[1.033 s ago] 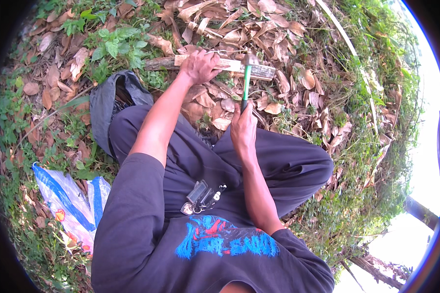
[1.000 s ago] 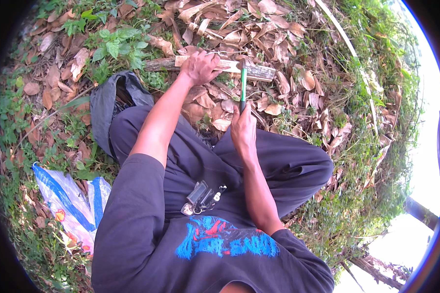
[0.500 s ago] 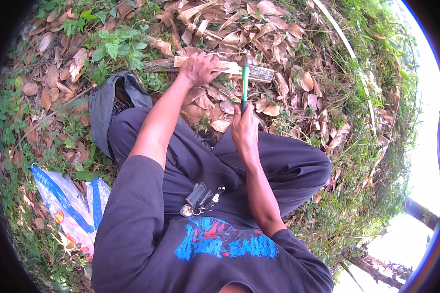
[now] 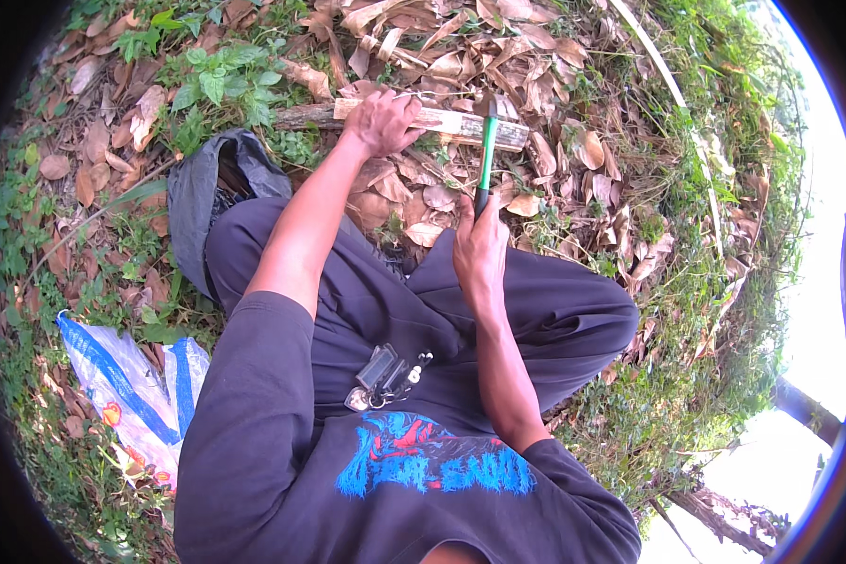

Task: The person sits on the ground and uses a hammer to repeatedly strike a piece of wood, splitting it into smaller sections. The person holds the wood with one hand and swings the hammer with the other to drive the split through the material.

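Note:
My right hand (image 4: 480,246) is wrapped round the black grip of a hammer (image 4: 488,152) with a green handle. Its metal head is at the right part of a pale wooden board (image 4: 503,134); whether it touches the wood is hard to tell. Across the board's left part lies my left hand (image 4: 383,123), fingers curled over it and pressing it down. Under the board, a darker, weathered piece of wood (image 4: 301,117) sticks out to the left. Anything small between the left fingers is hidden.
Beside my left knee stands a dark plastic bag (image 4: 197,211), its mouth agape. Farther left lies a white and blue plastic sack (image 4: 127,381). Keys (image 4: 359,399) hang at my waist. Dry leaves (image 4: 442,68) and green plants (image 4: 218,80) surround the wood.
The hammer has shifted a little to the right and away from me, with my right hand following. My left hand stays on the board, almost unmoved.

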### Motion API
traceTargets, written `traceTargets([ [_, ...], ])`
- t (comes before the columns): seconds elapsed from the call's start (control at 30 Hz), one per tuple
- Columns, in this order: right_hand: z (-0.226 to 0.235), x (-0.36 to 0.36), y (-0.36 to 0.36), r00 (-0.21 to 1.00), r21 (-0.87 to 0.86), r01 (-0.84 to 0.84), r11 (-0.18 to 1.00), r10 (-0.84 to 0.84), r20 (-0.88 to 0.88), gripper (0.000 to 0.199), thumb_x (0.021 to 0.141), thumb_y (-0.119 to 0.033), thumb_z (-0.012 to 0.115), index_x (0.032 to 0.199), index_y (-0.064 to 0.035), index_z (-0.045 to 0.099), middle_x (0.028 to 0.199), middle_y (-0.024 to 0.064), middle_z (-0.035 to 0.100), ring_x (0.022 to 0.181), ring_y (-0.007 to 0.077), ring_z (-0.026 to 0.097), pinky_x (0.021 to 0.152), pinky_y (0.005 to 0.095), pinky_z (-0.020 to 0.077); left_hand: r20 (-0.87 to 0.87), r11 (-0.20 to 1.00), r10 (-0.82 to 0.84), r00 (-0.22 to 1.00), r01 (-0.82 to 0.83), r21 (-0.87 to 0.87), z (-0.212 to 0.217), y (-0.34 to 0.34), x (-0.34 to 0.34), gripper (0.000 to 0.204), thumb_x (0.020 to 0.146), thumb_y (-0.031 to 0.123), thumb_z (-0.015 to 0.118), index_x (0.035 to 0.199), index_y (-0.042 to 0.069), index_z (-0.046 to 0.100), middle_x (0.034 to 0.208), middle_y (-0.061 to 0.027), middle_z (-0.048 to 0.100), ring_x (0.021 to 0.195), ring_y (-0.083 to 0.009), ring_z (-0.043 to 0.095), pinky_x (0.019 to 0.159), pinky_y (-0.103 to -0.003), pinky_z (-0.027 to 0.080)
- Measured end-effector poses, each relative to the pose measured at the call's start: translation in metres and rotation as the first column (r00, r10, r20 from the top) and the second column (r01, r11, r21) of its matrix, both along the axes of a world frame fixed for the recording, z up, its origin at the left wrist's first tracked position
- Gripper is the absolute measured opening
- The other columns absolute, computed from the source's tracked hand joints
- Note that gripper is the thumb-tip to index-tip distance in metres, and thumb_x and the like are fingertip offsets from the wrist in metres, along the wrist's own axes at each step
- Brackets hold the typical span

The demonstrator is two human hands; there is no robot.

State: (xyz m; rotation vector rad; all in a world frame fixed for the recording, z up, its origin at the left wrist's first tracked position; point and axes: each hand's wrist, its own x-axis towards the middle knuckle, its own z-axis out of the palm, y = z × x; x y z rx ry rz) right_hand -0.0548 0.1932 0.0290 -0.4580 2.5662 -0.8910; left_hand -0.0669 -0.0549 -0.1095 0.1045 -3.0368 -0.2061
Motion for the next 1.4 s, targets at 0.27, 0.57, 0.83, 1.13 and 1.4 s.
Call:
traceTargets([
  [0.27, -0.029, -0.002, 0.000, 0.994, 0.041, -0.094, 0.995, 0.095, -0.045, 0.028, 0.105, -0.024, 0.055, 0.107, 0.0040, 0.049, 0.072, 0.0300, 0.060, 0.067, 0.0528, 0.058, 0.057, 0.0565, 0.0411, -0.038, 0.999, -0.009, 0.999, 0.007, -0.050, -0.002, 0.000, -0.002, 0.055, 0.096, 0.050, 0.059, 0.126, 0.004, 0.061, 0.115, -0.0140, 0.068, 0.103, -0.0315, 0.067, 0.091, -0.042, 0.054],
  [0.57, 0.015, 0.005, 0.006, 0.999, -0.045, 0.014, 0.999, -0.015, -0.031, 0.031, 0.106, -0.026, 0.053, 0.107, 0.0040, 0.049, 0.073, 0.0314, 0.058, 0.071, 0.0531, 0.057, 0.060, 0.0567, 0.0391, -0.046, 1.000, 0.011, 0.999, -0.011, -0.007, -0.003, 0.001, 0.000, 0.052, 0.093, 0.048, 0.063, 0.122, 0.004, 0.064, 0.119, -0.0167, 0.068, 0.105, -0.0341, 0.067, 0.092, -0.044, 0.054],
  [0.83, -0.021, 0.000, 0.020, 0.929, -0.124, 0.275, 0.953, -0.231, 0.290, 0.035, 0.107, -0.031, 0.053, 0.102, 0.0028, 0.052, 0.069, 0.0215, 0.057, 0.062, 0.0395, 0.058, 0.060, 0.0503, 0.0436, -0.018, 1.000, 0.006, 1.000, -0.006, -0.017, 0.004, 0.001, -0.002, 0.051, 0.092, 0.047, 0.064, 0.121, 0.004, 0.063, 0.113, -0.0146, 0.069, 0.099, -0.0331, 0.068, 0.088, -0.043, 0.056],
  [1.13, -0.072, -0.002, 0.013, 0.969, -0.215, 0.200, 0.956, -0.160, 0.187, 0.025, 0.107, -0.029, 0.054, 0.096, -0.0064, 0.048, 0.062, 0.0000, 0.048, 0.045, 0.0092, 0.047, 0.039, 0.0279, 0.0389, -0.074, 1.000, 0.008, 0.997, -0.009, -0.013, 0.003, 0.002, -0.002, 0.049, 0.089, 0.046, 0.067, 0.117, 0.006, 0.063, 0.109, -0.0140, 0.069, 0.098, -0.0336, 0.068, 0.087, -0.044, 0.057],
  [1.4, -0.063, -0.006, 0.007, 0.936, -0.212, 0.224, 0.951, -0.149, 0.317, 0.024, 0.107, -0.029, 0.053, 0.101, -0.0067, 0.049, 0.061, -0.0018, 0.047, 0.046, 0.0080, 0.047, 0.039, 0.0264, 0.0391, -0.026, 1.000, -0.002, 1.000, 0.001, -0.018, 0.000, 0.000, -0.003, 0.053, 0.093, 0.050, 0.061, 0.121, 0.005, 0.062, 0.111, -0.0154, 0.070, 0.100, -0.0313, 0.068, 0.088, -0.043, 0.056],
])
